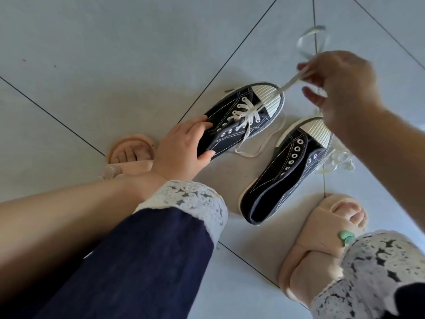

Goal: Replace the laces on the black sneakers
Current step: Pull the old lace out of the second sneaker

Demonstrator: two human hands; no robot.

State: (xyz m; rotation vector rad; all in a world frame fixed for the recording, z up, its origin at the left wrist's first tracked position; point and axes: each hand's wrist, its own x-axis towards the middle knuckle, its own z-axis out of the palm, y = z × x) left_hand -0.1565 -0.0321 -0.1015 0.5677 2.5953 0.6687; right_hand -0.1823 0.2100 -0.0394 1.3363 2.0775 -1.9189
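Lace loop (315,30) above right hand (340,88) is motion-blurred. Left hand (181,146) covers laced sneaker's (241,116) heel. Right forearm (377,143) hides part of loose lace pile (338,160).

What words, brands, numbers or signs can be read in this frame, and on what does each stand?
None can be read.
Laced sneaker, gripped by the left hand: stitching and eyelets only, no logo visible.
Unlaced sneaker: the same; its ribbed toe cap is blank.
White lace, pinched by the right hand: plain.
Sandals and floor tiles: no markings.
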